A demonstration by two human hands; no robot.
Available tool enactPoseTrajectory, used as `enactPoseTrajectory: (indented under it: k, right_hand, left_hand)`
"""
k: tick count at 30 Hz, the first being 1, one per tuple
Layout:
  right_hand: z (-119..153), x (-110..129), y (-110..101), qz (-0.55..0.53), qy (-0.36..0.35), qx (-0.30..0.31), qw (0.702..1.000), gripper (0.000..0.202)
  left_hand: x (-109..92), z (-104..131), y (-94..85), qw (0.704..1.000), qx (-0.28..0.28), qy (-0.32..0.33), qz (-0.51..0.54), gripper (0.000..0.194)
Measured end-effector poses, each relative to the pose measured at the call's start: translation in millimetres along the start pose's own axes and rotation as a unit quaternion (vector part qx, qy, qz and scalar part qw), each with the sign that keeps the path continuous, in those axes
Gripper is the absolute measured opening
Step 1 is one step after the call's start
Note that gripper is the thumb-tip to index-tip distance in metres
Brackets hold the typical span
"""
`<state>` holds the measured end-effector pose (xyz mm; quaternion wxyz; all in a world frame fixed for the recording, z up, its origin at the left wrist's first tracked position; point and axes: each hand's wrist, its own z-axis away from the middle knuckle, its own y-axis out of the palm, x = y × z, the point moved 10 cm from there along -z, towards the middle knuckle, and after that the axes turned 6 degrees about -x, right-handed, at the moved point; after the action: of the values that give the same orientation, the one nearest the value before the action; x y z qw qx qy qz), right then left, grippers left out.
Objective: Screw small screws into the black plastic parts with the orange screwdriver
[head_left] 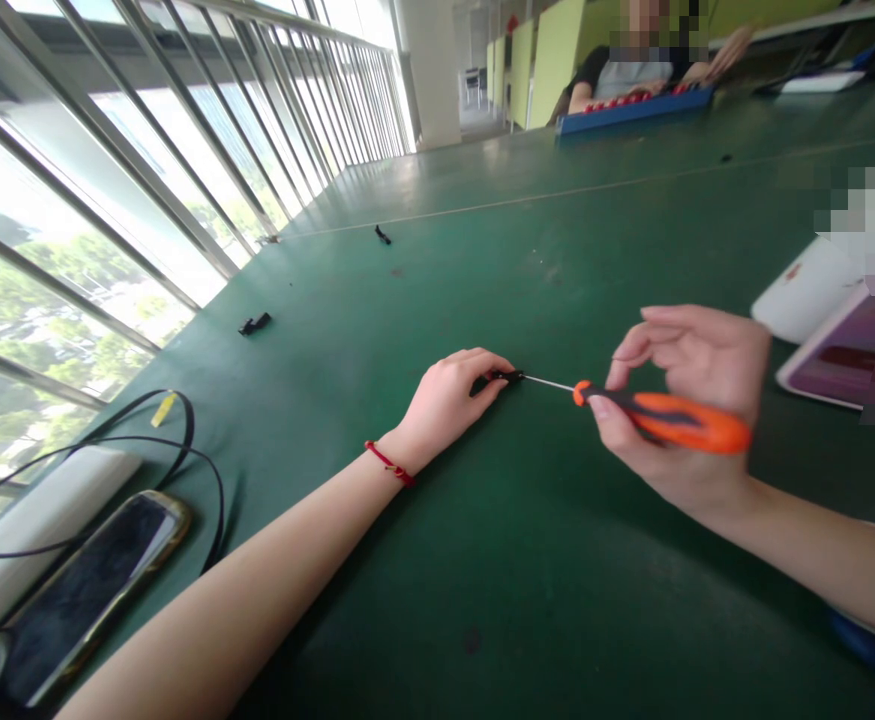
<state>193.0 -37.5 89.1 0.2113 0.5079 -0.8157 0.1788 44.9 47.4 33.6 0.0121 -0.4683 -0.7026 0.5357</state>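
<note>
My left hand (458, 392), with a red cord bracelet (390, 463) at its wrist, pinches a small black part (510, 377) close to the green table top. In my right hand (688, 400) is a screwdriver (681, 418) with an orange and black handle, held between thumb and fingers. Its thin shaft (549, 383) points left, and the tip meets or nearly meets the black part. Fingers hide much of that part, so its exact kind does not show.
Two small black pieces (255, 324) (383, 235) lie further up the green table (482, 250). At lower left are a phone (99, 590), a white box (54, 520) and a looped black cable (216, 480). A railing (204, 130) runs along the left. Across the table sits a person behind a blue tray (632, 112).
</note>
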Motion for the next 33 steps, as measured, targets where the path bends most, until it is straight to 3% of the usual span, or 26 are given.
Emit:
enactPoseTrajectory:
  k: [5, 7, 9, 13, 15, 17, 20, 23, 27, 31, 33]
  right_hand:
    - [0.8, 17.5, 12.0, 0.117, -0.062, 0.076, 0.988, 0.025]
    - [2.9, 19.8, 14.0, 0.128, -0.069, 0.091, 0.985, 0.018]
    - [4.0, 14.8, 11.5, 0.124, -0.050, 0.079, 0.988, 0.023]
    - [2.8, 4.4, -4.9, 0.053, -0.024, -0.016, 0.998, 0.054]
    - [1.7, 0.8, -6.8, 0.026, -0.012, -0.028, 0.999, 0.063]
    - [0.8, 0.9, -0.6, 0.047, -0.007, 0.007, 0.999, 0.057]
    - [1.9, 8.5, 9.4, 0.118, -0.027, 0.071, 0.990, 0.033]
    - [2.9, 15.8, 10.4, 0.136, -0.046, 0.085, 0.986, 0.021]
    - [4.5, 12.1, 10.3, 0.122, -0.044, 0.079, 0.988, 0.031]
    - [1.9, 8.6, 0.0, 0.045, -0.041, 0.007, 0.998, 0.053]
    - [0.3, 5.9, -0.8, 0.033, -0.026, 0.001, 0.999, 0.060]
  left_hand:
    - [0.4, 0.0, -0.4, 1.000, -0.004, -0.002, -0.004, 0.017]
    - [1.2, 0.0, -0.4, 1.000, -0.006, -0.004, -0.006, 0.018]
    - [1.5, -0.1, -0.2, 1.000, -0.005, -0.004, -0.005, 0.018]
    - [0.9, -0.1, 0.1, 1.000, -0.003, -0.001, -0.004, 0.017]
    - [0.4, 0.0, -0.1, 1.000, -0.003, 0.000, -0.005, 0.017]
    - [0.1, 0.0, -0.3, 1.000, -0.003, 0.000, -0.005, 0.017]
    - [-0.2, 0.1, -0.1, 1.000, -0.002, 0.001, -0.003, 0.017]
    - [0.3, -0.2, -0.2, 1.000, -0.004, 0.000, -0.004, 0.017]
    - [0.3, -0.4, 0.2, 1.000, -0.001, -0.002, -0.004, 0.018]
    - [0.3, -0.3, 0.2, 1.000, 0.001, -0.003, -0.005, 0.018]
    - [0.4, -0.3, 0.5, 1.000, 0.003, -0.003, -0.004, 0.018]
